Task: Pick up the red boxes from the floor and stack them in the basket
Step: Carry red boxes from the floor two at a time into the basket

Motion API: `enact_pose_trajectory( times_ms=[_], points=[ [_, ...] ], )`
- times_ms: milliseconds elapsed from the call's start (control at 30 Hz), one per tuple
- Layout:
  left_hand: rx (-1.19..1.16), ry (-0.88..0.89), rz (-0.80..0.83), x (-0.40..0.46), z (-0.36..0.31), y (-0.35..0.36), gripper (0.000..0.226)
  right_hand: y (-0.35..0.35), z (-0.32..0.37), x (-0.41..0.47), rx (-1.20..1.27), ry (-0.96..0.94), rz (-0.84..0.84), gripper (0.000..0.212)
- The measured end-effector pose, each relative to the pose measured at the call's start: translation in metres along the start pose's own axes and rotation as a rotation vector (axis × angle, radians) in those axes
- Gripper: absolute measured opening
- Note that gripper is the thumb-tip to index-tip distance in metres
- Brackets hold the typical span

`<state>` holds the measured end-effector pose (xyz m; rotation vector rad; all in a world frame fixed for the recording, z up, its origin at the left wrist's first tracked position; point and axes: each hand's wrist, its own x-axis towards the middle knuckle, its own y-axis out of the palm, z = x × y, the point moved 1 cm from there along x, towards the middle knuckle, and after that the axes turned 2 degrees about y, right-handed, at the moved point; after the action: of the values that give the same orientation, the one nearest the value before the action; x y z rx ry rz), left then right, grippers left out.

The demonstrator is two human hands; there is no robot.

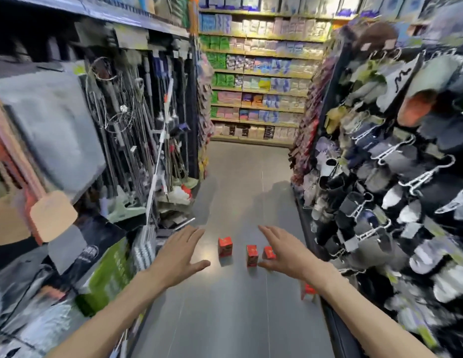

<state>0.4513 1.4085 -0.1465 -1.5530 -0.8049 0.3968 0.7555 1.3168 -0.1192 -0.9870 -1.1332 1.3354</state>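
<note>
- Head view: shop aisle, grey floor [233, 306]. Three red boxes stand upright on it: left box [225, 246], mid box [252, 255], right box [268, 252], the last partly behind the right hand [287, 251].
- Left hand [177, 257] and right hand both reach forward, fingers spread and straight, holding nothing.
- Step, by my judgement: the reach, no box lifted yet. Next move calls for lowering each hand and closing on a box.
- Basket not in view; small red object [308, 290] by the right forearm, too blurred to identify.
- Room: open floor ahead; left rack [137, 120] and right rack [380, 177] crowd both sides.
</note>
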Motion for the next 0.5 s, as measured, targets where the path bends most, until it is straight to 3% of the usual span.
enact_pose_trajectory(
  times_ms=[267, 500],
  points=[
    [-0.028, -0.147, 0.023, 0.142, 0.127, 0.049, 0.093, 0.022, -0.060, 0.236, -0.034, -0.117, 0.090, 0.095],
    [-0.082, -0.227, 0.115, 0.259, 0.271, 0.134, 0.092, 0.102, -0.106, 0.432, -0.043, -0.165, 0.156, 0.097]
  ],
)
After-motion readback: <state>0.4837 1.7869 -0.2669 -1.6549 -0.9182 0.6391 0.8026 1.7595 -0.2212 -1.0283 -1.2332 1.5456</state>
